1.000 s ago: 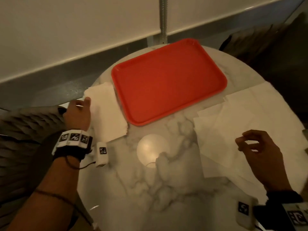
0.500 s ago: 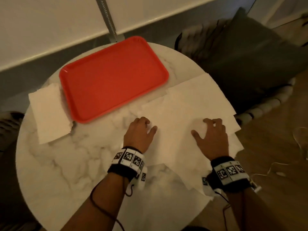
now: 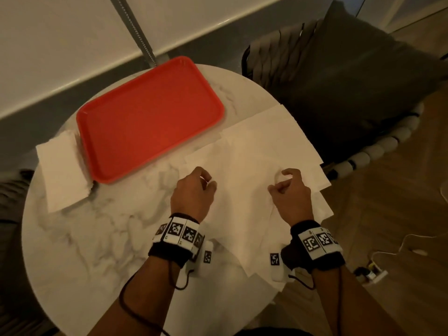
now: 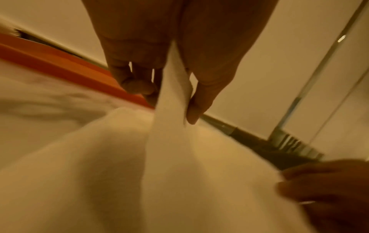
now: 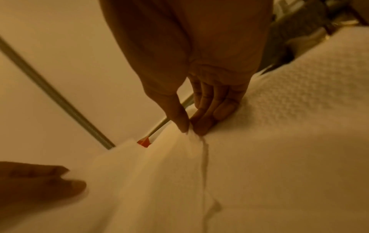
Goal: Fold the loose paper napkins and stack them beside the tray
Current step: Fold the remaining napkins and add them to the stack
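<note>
Several loose white paper napkins (image 3: pixel 261 146) lie spread over the right half of the round marble table (image 3: pixel 92 243). My left hand (image 3: pixel 194 187) pinches the top napkin (image 4: pixel 171 97) between thumb and fingers, lifting a fold of it. My right hand (image 3: pixel 289 187) pinches the same napkin (image 5: pixel 199 141) further right, thumb against fingertips. The red tray (image 3: pixel 148 117) sits at the table's far side. A folded napkin stack (image 3: pixel 61 173) lies beside the tray's left edge.
A dark cushioned chair (image 3: pixel 351 76) stands right of the table. The wall (image 3: pixel 60 44) with a metal rail (image 3: pixel 135 32) runs behind the tray. Cables and a plug (image 3: pixel 373 272) lie on the wooden floor at the right.
My left hand left the folded stack and crossed to the loose napkins. Both hands went from lying on the top napkin to pinching it. The head view swung right.
</note>
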The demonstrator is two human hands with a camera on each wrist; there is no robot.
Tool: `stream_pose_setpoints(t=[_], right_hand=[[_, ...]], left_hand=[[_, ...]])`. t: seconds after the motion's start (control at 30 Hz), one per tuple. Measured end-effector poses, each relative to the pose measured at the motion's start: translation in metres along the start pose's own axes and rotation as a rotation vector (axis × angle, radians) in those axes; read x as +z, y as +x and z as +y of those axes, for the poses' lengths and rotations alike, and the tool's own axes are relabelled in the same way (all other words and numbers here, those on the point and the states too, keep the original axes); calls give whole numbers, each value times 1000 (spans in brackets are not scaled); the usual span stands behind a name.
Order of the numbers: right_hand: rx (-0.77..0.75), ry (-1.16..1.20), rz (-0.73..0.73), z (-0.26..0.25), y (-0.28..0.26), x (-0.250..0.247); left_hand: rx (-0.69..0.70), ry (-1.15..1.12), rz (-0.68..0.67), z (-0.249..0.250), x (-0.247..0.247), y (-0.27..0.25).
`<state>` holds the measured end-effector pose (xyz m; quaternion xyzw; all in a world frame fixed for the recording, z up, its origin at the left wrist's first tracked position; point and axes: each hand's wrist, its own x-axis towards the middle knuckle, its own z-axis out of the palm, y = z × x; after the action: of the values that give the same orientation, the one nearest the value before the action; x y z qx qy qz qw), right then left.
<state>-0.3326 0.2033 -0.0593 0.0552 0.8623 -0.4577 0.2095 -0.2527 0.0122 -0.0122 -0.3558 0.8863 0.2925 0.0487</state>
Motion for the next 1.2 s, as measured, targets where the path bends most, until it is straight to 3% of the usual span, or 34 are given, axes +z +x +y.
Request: stream_pose_setpoints(t=[0.2, 0.37, 0.53, 0.6, 0.7, 0.8, 0.87, 1.03, 1.2], right_hand=[[57, 152, -57, 0, 5, -5], [207, 395, -123, 1, 8, -7], [77, 251, -87, -2, 2, -13], [20, 250, -101, -12, -5, -17], [-18, 406, -240, -37, -19, -21], [-19, 621, -395, -66, -34, -13], [-25, 672, -447, -86, -43, 0], [-96, 536, -476, -126, -61, 58], [-243, 239, -393, -140, -75, 113]], left_hand=[[279, -23, -64, 42, 34, -44], [326, 94, -162, 44, 74, -53], [321, 125, -92, 38, 72, -51], [282, -20, -35, 31, 59, -45], [124, -386, -38, 13, 35, -31], [-119, -827, -315, -8, 5, -20], [-167, -1083, -420, -27, -17, -17], [-15, -1037, -198, -97, -81, -3], [-134, -986, 142, -193, -165, 48]])
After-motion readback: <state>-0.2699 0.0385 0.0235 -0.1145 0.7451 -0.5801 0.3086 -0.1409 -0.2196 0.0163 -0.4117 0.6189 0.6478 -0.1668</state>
